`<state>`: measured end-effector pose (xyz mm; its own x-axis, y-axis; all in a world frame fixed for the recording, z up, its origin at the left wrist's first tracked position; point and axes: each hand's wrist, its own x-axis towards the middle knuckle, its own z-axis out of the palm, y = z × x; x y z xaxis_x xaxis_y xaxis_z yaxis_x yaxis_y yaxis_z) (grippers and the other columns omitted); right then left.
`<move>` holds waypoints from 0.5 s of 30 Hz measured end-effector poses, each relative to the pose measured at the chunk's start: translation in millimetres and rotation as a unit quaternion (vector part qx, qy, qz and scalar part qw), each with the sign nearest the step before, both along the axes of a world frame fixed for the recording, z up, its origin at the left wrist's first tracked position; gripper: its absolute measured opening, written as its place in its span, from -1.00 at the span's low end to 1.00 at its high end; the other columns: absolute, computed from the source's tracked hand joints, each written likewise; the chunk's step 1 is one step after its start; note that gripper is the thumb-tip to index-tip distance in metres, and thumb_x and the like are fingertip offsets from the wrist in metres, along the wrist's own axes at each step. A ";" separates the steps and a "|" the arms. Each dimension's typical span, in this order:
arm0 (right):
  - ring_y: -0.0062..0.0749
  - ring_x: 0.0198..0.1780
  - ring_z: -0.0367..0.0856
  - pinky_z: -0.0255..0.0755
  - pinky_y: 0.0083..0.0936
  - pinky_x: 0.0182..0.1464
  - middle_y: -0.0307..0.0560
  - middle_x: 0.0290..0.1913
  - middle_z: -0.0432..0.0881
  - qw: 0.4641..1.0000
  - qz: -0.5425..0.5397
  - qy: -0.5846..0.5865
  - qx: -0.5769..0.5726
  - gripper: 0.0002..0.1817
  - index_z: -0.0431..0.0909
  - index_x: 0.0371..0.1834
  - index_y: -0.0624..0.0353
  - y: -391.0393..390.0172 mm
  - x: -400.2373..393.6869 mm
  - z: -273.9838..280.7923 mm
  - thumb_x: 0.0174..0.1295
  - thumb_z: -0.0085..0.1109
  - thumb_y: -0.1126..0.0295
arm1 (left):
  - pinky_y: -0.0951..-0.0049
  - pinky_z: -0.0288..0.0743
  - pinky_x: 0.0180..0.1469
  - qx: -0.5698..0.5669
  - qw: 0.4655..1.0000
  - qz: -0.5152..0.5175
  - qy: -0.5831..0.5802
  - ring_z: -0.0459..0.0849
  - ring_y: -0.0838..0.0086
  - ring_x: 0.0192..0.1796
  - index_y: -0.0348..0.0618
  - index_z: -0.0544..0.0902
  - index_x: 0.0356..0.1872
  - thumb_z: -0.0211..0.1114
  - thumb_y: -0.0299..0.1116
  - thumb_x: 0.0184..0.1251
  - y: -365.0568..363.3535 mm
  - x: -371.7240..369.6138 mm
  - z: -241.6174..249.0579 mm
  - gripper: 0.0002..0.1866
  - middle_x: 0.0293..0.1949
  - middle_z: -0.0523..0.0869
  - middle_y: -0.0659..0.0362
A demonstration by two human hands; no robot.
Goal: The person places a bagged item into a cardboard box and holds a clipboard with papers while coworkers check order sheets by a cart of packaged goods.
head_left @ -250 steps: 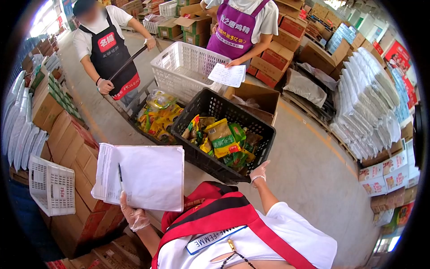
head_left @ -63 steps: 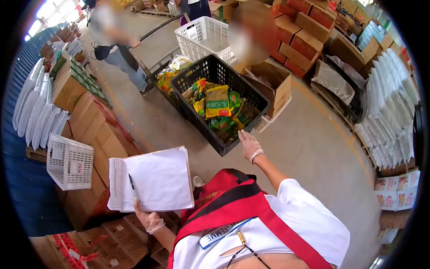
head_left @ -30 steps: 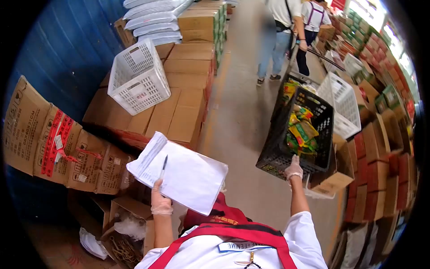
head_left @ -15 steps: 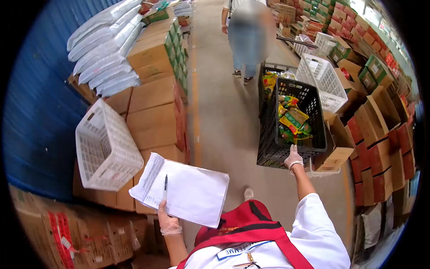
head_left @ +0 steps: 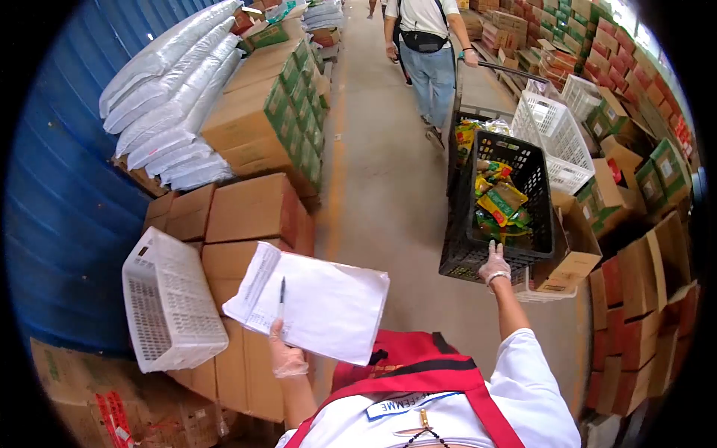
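Observation:
My left hand (head_left: 287, 354), in a clear plastic glove, is closed on the lower left edge of a stack of white paper sheets (head_left: 336, 302). A pen (head_left: 282, 293) lies on the sheets, its lower end under my thumb. My right hand (head_left: 495, 266), also gloved, is closed on the near rim of a black plastic crate (head_left: 467, 224). Yellow and green food packets (head_left: 502, 201) lie inside that crate. A second black crate (head_left: 478, 114) with more packets stands just beyond it.
Ahead, a person (head_left: 429, 56) holds a dark handle (head_left: 511, 71) by the crates. On the left are a white crate (head_left: 168, 313), brown cartons (head_left: 250, 209) and stacked white sacks (head_left: 172, 97). White crates (head_left: 556, 142) and open cartons (head_left: 571, 254) line the right side of the aisle (head_left: 373, 149).
My view has moved forward along the aisle, and the left white crate sits lower in it. The black crates have advanced with me. Both hands keep their holds.

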<state>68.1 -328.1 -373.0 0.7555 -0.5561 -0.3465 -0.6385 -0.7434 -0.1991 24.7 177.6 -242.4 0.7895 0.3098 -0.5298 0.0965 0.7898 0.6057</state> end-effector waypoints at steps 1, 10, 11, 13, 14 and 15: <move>-0.07 0.14 0.51 0.47 -0.32 0.03 0.05 0.50 -0.23 1.000 -0.002 0.027 -0.001 -0.05 -0.24 0.49 -0.09 0.6 1.3 7.3 -0.01 0.04 0.43 | 0.15 0.48 0.14 -0.023 1.000 -0.020 -0.004 0.55 0.23 0.08 -0.28 0.45 0.07 0.32 -0.41 0.03 -1.7 3.8 0.8 -0.49 0.02 0.59 0.03; -0.02 0.20 0.44 0.47 -0.29 0.01 0.13 0.50 -0.29 0.995 -0.052 0.071 0.039 -0.07 -0.23 0.49 -0.13 -52.4 93.5 36.3 0.04 0.04 0.47 | 0.23 0.44 0.17 0.104 0.994 -0.018 0.029 0.55 0.26 0.06 -0.28 0.47 0.05 0.31 -0.34 0.06 -21.8 107.0 12.9 -0.51 0.01 0.59 0.06; -0.03 0.22 0.41 0.47 -0.30 0.03 0.12 0.50 -0.28 0.992 -0.059 0.091 0.056 -0.09 -0.22 0.49 -0.15 -57.3 102.2 50.8 0.05 0.03 0.47 | 0.25 0.44 0.16 0.102 0.994 -0.025 0.008 0.55 0.27 0.06 -0.29 0.47 0.05 0.30 -0.34 0.07 -35.2 125.8 18.3 -0.52 0.01 0.59 0.07; -0.03 0.25 0.38 0.41 -0.31 0.13 0.07 0.50 -0.30 0.989 -0.074 0.109 0.068 -0.09 -0.19 0.49 -0.18 -81.8 110.9 24.5 0.04 0.00 0.50 | 0.25 0.44 0.16 0.083 0.996 -0.023 0.006 0.55 0.27 0.06 -0.29 0.48 0.04 0.29 -0.33 0.08 -39.1 153.9 1.4 -0.53 0.01 0.59 0.07; -0.04 0.27 0.36 0.38 -0.32 0.17 0.06 0.50 -0.31 0.987 -0.078 0.120 0.074 -0.09 -0.19 0.49 -0.19 -86.6 122.6 37.3 0.03 -0.01 0.52 | 0.26 0.44 0.15 0.069 0.997 -0.019 0.006 0.55 0.26 0.05 -0.30 0.48 0.04 0.28 -0.32 0.10 -46.1 163.0 -0.3 -0.53 0.00 0.59 0.07; -0.08 0.32 0.29 0.32 -0.32 0.22 0.04 0.51 -0.34 0.978 -0.100 0.146 0.112 -0.08 -0.19 0.49 -0.18 -93.2 138.8 49.2 0.03 -0.01 0.53 | 0.26 0.44 0.16 0.081 0.996 -0.021 0.005 0.55 0.26 0.06 -0.31 0.46 0.06 0.28 -0.31 0.10 -55.8 183.1 0.4 -0.51 0.02 0.58 0.06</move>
